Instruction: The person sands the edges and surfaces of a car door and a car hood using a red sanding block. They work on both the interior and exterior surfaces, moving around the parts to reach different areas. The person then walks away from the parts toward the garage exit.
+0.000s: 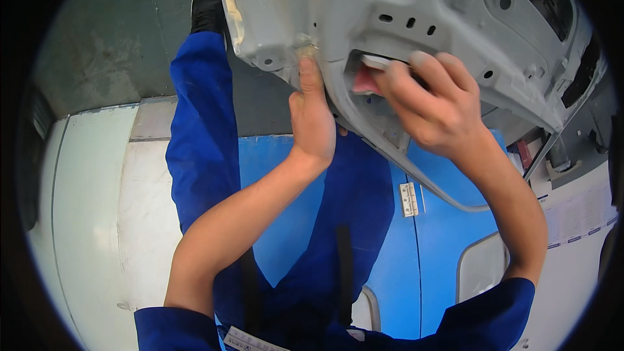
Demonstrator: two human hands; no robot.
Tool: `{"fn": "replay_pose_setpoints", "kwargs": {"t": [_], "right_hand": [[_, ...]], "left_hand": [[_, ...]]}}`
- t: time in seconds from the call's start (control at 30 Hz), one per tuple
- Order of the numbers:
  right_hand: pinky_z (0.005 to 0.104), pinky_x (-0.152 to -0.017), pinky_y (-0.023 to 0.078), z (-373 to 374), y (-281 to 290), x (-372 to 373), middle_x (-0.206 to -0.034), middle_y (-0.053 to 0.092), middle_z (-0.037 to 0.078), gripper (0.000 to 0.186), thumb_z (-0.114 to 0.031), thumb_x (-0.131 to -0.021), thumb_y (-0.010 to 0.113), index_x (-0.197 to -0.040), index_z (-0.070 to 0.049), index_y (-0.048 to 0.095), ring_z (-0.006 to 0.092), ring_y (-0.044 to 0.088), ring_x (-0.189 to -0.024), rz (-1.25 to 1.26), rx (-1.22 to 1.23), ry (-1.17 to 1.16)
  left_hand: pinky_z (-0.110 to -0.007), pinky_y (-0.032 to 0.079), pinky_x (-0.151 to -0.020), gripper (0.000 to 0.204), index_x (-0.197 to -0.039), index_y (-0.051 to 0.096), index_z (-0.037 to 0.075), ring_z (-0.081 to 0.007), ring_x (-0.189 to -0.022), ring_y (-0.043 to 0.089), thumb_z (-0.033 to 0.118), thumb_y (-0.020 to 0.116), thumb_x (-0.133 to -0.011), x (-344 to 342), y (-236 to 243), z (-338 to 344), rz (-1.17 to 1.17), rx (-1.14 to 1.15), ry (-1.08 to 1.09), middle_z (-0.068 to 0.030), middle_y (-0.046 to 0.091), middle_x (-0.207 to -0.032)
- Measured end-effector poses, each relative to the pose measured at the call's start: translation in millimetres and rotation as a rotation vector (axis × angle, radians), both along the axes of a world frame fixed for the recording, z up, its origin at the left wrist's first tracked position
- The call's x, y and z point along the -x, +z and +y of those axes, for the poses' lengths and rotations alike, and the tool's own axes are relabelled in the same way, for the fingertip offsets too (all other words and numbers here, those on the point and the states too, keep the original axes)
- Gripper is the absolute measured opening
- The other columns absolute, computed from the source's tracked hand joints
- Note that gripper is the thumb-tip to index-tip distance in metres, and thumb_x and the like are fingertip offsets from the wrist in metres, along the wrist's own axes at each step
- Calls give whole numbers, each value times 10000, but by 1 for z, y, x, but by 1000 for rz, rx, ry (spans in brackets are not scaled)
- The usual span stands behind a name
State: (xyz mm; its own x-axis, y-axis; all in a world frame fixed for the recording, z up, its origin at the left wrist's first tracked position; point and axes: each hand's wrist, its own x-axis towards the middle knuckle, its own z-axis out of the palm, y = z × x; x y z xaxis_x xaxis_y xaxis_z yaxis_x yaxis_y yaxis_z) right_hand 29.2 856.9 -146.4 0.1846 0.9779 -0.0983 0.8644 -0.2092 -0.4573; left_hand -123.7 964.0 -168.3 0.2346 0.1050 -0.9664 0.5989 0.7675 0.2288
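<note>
A grey car door panel [279, 6] with holes and pressed ridges stands in front of me. My left hand [314, 120] grips its lower edge: the thumb lies up the near face beside a small yellowish smear [305, 45], and the other fingers go behind the metal, mostly hidden. To the right, my right hand [435, 101] is closed on a small pad [368, 82] with a pale upper edge and a reddish-pink face. It is held at a recess in the panel, beside the curved frame edge. The fingers cover much of the pad, so its full shape is hidden.
Yellowish tape [231, 6] runs along the panel's left edge. Below hangs a blue door [403, 253] with a metal hinge [409, 199]. My legs in blue trousers [201, 110] straddle the panel's lower end. Printed sheets [578, 221] are at the right.
</note>
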Motion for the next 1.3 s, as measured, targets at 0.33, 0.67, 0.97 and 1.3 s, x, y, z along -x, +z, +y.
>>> {"fn": "replay_pose_setpoints", "kwargs": {"t": [0.33, 0.67, 0.97, 1.3], "right_hand": [[291, -649, 438, 9, -10, 12, -860, 579, -7, 203, -92, -621, 685, -816, -34, 684, 150, 556, -738, -17, -156, -35], [297, -649, 441, 11, -4, 23, -829, 571, -6, 81, -61, -640, 669, -711, -55, 631, 165, 565, -724, 14, -138, -151], [321, -687, 451, -30, 47, 10, -839, 559, -6, 303, -55, -650, 684, -949, -26, 720, 176, 555, -741, -16, 70, -365], [343, -637, 410, 6, 4, 36, -775, 541, 0, 304, -59, -665, 690, -965, -25, 728, 185, 566, -712, 59, -105, -559]], "left_hand": [[-272, 445, -579, 728, -1009, 657, 56, -107, -715, 568, 662, 254, -1031, -1, 2, -1, -27, -93, 66, -26, 621, -836], [-317, 419, -826, 695, -1198, 584, 59, -159, -946, 546, 650, 255, -1037, 5, 1, 4, 4, 33, 16, -52, 592, -1069], [-348, 408, -1055, 703, -1432, 444, 70, -197, -1257, 494, 621, 231, -1053, 9, 1, 1, -64, 40, 23, -76, 531, -1371], [-259, 471, -505, 757, -1063, 658, 44, -100, -638, 581, 674, 240, -1026, 4, 4, -10, -11, -90, 88, -40, 647, -817]]}}
